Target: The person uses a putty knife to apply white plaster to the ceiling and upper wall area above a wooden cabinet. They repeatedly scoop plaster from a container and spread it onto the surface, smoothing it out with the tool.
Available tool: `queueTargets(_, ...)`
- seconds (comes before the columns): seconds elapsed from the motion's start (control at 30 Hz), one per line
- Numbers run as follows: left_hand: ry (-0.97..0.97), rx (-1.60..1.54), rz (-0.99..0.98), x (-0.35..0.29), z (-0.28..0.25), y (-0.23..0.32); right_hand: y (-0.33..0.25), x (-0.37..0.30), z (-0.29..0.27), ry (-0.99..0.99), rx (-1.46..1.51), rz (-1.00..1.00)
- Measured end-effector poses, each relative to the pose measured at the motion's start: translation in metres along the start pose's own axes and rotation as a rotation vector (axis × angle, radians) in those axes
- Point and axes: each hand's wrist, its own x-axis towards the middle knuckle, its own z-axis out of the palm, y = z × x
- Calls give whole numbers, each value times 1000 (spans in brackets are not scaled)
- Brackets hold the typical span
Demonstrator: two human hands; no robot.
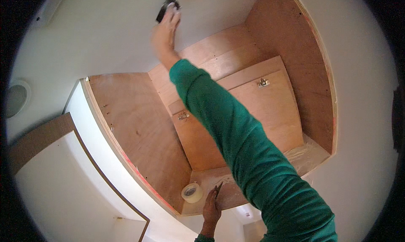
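Observation:
My right hand [165,33], at the end of a green sleeve, reaches up to the white ceiling [206,14]. Its fingers are closed on a flat black tool [165,9] held against or just under that surface; blur hides its exact kind. Low down, my left hand [211,210] is at the front edge of the cabinet's bottom board [202,180]. A thin, dark, pointed tool [218,188] sticks up from its closed fingers. Beside it on the board lies a roll of clear tape [192,193].
The open plywood cabinet [135,128] surrounds the board. A loose wooden panel [270,111] with two metal hinges [263,82] leans against its back. Pale residue [297,152] is on the board. At left are a round ceiling fitting [17,98] and a brown-edged frame [90,159].

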Motion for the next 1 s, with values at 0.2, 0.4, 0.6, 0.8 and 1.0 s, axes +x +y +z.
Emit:
queueTargets(0.2,20,-11,25,-5,-7,-2,21,-9,-51,-340,241,251)
queueTargets(0.4,48,-31,14,-1,-12,9,129,117,-163,-31,72,138)
queueTargets(0.6,62,-41,28,-2,-2,-3,185,195,-205,133,-94,-49)
queueTargets(0.8,46,-4,-37,-4,-5,6,116,149,-151,90,-143,87)
queueTargets(1.0,35,6,-4,-4,-4,-4,17,60,-74,-205,-796,-166)
